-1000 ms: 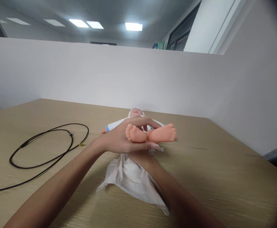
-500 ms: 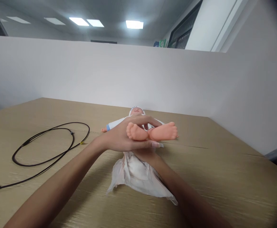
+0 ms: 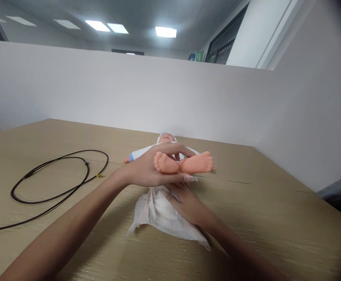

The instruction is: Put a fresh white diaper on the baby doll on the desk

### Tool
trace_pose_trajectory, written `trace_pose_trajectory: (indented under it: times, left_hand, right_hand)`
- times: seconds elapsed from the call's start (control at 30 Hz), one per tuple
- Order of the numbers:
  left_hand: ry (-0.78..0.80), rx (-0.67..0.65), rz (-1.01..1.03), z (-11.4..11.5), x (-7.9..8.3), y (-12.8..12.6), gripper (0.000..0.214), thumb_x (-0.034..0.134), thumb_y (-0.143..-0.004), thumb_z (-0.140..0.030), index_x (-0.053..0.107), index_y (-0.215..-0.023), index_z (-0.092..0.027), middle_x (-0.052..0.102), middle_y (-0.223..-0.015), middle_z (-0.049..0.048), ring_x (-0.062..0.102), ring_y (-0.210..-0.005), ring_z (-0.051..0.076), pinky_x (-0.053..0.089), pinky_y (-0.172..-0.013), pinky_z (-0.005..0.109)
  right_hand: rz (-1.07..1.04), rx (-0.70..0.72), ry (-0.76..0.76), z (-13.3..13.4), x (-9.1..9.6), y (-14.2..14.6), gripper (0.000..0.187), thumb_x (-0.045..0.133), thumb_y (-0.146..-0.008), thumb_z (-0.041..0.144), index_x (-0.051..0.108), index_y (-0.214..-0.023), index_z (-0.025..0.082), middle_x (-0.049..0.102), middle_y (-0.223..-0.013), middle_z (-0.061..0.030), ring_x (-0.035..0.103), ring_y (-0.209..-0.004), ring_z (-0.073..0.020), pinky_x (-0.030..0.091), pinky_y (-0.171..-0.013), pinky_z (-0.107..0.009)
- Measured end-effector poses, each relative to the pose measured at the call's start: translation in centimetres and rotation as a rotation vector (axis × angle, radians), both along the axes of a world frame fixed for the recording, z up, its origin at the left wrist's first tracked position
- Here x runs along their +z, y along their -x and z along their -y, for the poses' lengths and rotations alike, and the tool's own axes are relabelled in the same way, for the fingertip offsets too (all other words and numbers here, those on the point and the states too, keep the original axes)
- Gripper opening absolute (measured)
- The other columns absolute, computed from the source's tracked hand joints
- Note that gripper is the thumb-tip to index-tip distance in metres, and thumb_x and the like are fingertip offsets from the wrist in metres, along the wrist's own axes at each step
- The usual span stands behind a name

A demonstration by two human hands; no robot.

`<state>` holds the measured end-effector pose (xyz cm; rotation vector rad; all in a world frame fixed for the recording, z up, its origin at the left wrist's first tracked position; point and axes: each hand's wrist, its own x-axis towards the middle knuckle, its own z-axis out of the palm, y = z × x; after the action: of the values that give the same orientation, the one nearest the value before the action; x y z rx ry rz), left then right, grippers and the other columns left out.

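Note:
A baby doll [image 3: 167, 137] in a white top with blue cuffs and a white cap lies on its back, head away from me. My left hand [image 3: 150, 166] is closed round its lower legs and holds both bare feet [image 3: 198, 163] up, soles toward me. Under the legs a white diaper [image 3: 158, 210] is spread out on the table, its near end loose and wrinkled. My right hand [image 3: 188, 203] lies over the diaper with its fingers stretched toward the doll's bottom. The fingertips are partly hidden below my left hand, and nothing shows in their grasp.
On the left of the wooden table [image 3: 264, 218] lies a looped black cable [image 3: 62, 156] with a yellow tag. A white partition wall [image 3: 114, 86] stands behind the doll and continues along the right side.
My right hand has drawn back a little toward me from under the legs, so more of its back and fingers shows. My left hand keeps its hold on the legs.

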<state>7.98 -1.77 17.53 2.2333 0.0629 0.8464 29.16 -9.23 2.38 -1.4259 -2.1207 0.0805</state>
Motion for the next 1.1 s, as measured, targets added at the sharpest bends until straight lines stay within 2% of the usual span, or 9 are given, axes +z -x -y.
trace_pose_trajectory:
  times: [0.13,0.27,0.37,0.53,0.67,0.73,0.83,1.0,1.1]
  left_hand:
    - [0.01,0.012,-0.017,-0.1,-0.2,0.0,0.036,0.086,-0.094,-0.037,0.073,-0.125,-0.026,0.076,-0.126,0.0046,0.07,-0.109,0.02,0.054,-0.097,0.036]
    - [0.01,0.043,-0.039,0.1,-0.2,0.1,0.034,0.086,-0.093,-0.032,0.073,-0.124,-0.024,0.076,-0.124,0.0044,0.07,-0.11,0.02,0.053,-0.095,0.034]
    - [0.01,0.049,-0.058,0.4,-0.2,0.2,0.037,0.086,-0.093,-0.03,0.073,-0.127,-0.024,0.075,-0.124,0.0041,0.069,-0.11,0.02,0.053,-0.094,0.033]
    - [0.01,0.087,-0.096,0.8,-0.2,0.2,0.035,0.083,-0.096,-0.038,0.073,-0.126,-0.025,0.075,-0.125,0.0042,0.069,-0.111,0.02,0.054,-0.094,0.034]
    - [-0.009,0.082,-0.102,1.1,-0.6,0.0,0.035,0.083,-0.096,-0.039,0.073,-0.126,-0.026,0.076,-0.125,0.0043,0.069,-0.112,0.021,0.055,-0.097,0.036]
    - [-0.018,0.076,-0.106,1.4,-1.1,0.0,0.035,0.085,-0.094,-0.041,0.073,-0.124,-0.026,0.077,-0.125,0.0038,0.069,-0.113,0.022,0.055,-0.099,0.037]
    - [-0.061,0.041,-0.116,2.0,-2.2,0.3,0.035,0.086,-0.094,-0.039,0.072,-0.124,-0.026,0.077,-0.124,0.0037,0.068,-0.118,0.025,0.054,-0.106,0.042]
    - [-0.142,-0.012,-0.178,3.7,-4.3,1.6,0.045,0.078,-0.099,-0.027,0.065,-0.142,-0.034,0.068,-0.145,0.0049,0.06,-0.135,0.026,0.053,-0.113,0.042]
    - [-0.156,0.011,-0.202,4.6,-5.2,2.5,0.054,0.078,-0.101,-0.032,0.059,-0.151,-0.037,0.065,-0.15,0.0052,0.06,-0.138,0.026,0.052,-0.117,0.043]
  right_hand:
    - [-0.003,0.017,0.116,3.0,-1.4,-2.6,0.055,0.053,-0.114,0.038,0.048,-0.168,0.041,0.053,-0.172,-0.0042,0.047,-0.161,-0.039,0.04,-0.133,-0.069]
    - [0.025,0.097,0.093,4.2,-1.4,-4.3,0.054,0.054,-0.114,0.039,0.05,-0.167,0.034,0.055,-0.171,-0.0056,0.047,-0.161,-0.0344,0.038,-0.134,-0.066]
    - [-0.011,0.113,-0.026,4.4,-0.8,-4.9,0.047,0.052,-0.114,0.031,0.055,-0.16,0.032,0.064,-0.161,-0.0055,0.057,-0.152,-0.0304,0.044,-0.13,-0.06]
    - [-0.081,-0.038,-0.3,4.4,-0.4,-5.4,0.039,0.061,-0.109,0.025,0.061,-0.148,0.031,0.074,-0.138,-0.009,0.07,-0.129,-0.0312,0.06,-0.109,-0.054]
    - [-0.163,-0.096,-0.52,4.5,-0.1,-4.4,0.059,0.072,-0.103,0.02,0.05,-0.157,0.029,0.068,-0.144,-0.013,0.066,-0.137,-0.0327,0.058,-0.114,-0.056]
    - [-0.208,-0.093,-0.564,4.7,0.1,-3.5,0.071,0.075,-0.101,0.021,0.042,-0.163,0.029,0.064,-0.151,-0.0151,0.063,-0.142,-0.0334,0.057,-0.117,-0.057]
    - [-0.263,-0.099,-0.534,4.9,0.3,-2.1,0.075,0.076,-0.102,0.026,0.037,-0.167,0.029,0.064,-0.154,-0.015,0.063,-0.143,-0.0324,0.057,-0.118,-0.054]
    - [-0.216,0.0,-0.484,5.2,1.4,-1.9,0.05,0.064,-0.107,0.023,0.052,-0.156,0.029,0.072,-0.142,-0.0115,0.068,-0.136,-0.0292,0.058,-0.117,-0.05]
    - [-0.103,0.082,-0.473,5.6,2.7,-2.7,0.045,0.055,-0.11,0.026,0.055,-0.155,0.027,0.073,-0.134,-0.0122,0.071,-0.128,-0.0286,0.055,-0.12,-0.053]
